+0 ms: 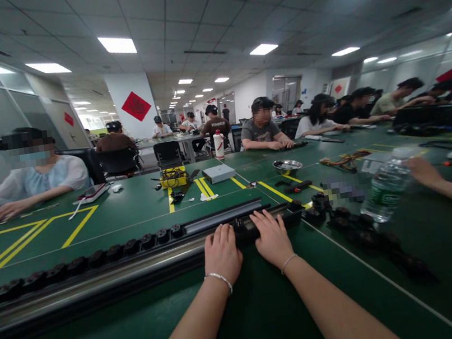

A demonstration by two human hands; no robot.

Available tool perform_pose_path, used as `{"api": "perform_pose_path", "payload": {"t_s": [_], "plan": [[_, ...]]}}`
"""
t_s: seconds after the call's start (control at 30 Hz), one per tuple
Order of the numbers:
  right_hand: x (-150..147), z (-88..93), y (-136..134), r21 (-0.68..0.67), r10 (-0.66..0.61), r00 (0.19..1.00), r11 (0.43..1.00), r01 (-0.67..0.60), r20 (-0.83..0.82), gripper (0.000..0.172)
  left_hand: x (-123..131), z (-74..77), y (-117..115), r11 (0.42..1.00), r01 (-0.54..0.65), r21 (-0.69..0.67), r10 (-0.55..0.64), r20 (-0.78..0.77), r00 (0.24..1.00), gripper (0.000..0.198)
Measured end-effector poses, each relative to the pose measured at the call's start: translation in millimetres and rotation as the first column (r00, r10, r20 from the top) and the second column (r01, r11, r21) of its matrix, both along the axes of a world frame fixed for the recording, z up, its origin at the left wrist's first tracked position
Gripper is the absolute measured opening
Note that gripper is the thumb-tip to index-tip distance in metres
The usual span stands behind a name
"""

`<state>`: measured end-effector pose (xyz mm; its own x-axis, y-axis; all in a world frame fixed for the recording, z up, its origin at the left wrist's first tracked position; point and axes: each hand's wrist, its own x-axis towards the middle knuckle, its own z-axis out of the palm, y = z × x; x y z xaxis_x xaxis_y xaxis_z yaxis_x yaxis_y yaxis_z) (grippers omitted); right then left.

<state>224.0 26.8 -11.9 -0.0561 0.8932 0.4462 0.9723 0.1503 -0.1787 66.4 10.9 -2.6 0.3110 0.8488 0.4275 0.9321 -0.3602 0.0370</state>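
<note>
A long black rail [147, 266] with a shiny metal strip lies across the green table in front of me. My left hand [223, 254] rests over its near edge, fingers stretched forward and close together. Just to the right, my right hand [272, 237] lies on the rail near its right end with fingers stretched and slightly apart. Between the two hands sits a small black piece [239, 225] in the channel; its details are too small to tell. Several black knob-like parts [98, 259] stand in a row along the far side. What lies under my fingers is hidden.
More black parts [362, 231] lie right of the rail, beside a water bottle [386, 191] near another person's hand [424, 172]. Behind are a metal bowl [288, 166], a grey box [218, 173] and a yellow box with cables [174, 177]. Co-workers sit around the table.
</note>
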Motion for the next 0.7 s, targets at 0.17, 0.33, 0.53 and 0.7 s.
{"api": "perform_pose_path", "payload": {"t_s": [0.17, 0.33, 0.53, 0.7], "plan": [[0, -0.6, 1, -0.01, 0.001, 1.0, 1.0, -0.001, 0.005, 0.067, -1, 2.6, 0, 1.0, 0.009, -0.021, -0.01, -0.003, 1.0, 0.053], [1, 0.8, 0, -0.015, 0.006, 1.0, 1.0, -0.006, 0.002, 0.07, -2, 2.4, 0, 0.999, 0.034, -0.012, -0.034, -0.011, 0.999, 0.053], [8, 4.8, -3, -0.044, 0.08, 0.994, 0.996, -0.077, 0.075, 0.069, -1, -0.5, -2, 1.0, 0.009, -0.028, -0.01, -0.005, 1.0, 0.056], [10, 3.6, -3, 0.001, 0.068, 0.993, 0.998, -0.069, 0.091, 0.068, 1, -1.2, -2, 0.999, 0.008, -0.032, -0.007, 0.038, 0.999, 0.06]]}}
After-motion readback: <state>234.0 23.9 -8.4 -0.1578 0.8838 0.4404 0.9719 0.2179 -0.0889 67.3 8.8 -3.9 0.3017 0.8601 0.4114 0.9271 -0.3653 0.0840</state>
